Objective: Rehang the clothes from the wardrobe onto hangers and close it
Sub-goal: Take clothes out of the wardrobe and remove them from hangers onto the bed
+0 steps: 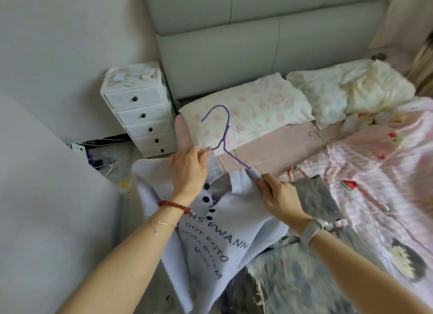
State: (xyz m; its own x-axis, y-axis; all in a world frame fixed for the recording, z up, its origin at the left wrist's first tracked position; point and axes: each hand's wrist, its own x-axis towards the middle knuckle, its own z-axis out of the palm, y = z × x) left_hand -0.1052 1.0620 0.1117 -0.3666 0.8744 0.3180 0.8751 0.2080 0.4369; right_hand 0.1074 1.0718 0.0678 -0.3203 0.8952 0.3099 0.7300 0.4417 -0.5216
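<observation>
Both hands pinch the lilac knit top (225, 231): left hand (187, 170) and right hand (278, 196) at its collar (purple hanger (225, 135) inside), above the bed (269, 154).

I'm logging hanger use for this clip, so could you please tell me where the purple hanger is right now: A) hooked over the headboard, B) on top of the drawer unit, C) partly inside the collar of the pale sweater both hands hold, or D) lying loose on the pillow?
C: the purple hanger runs into the sweater collar, gripped by the left hand and right hand.

Left hand (188, 170) and right hand (280, 197) forward, fingers curled, gripping.
</observation>
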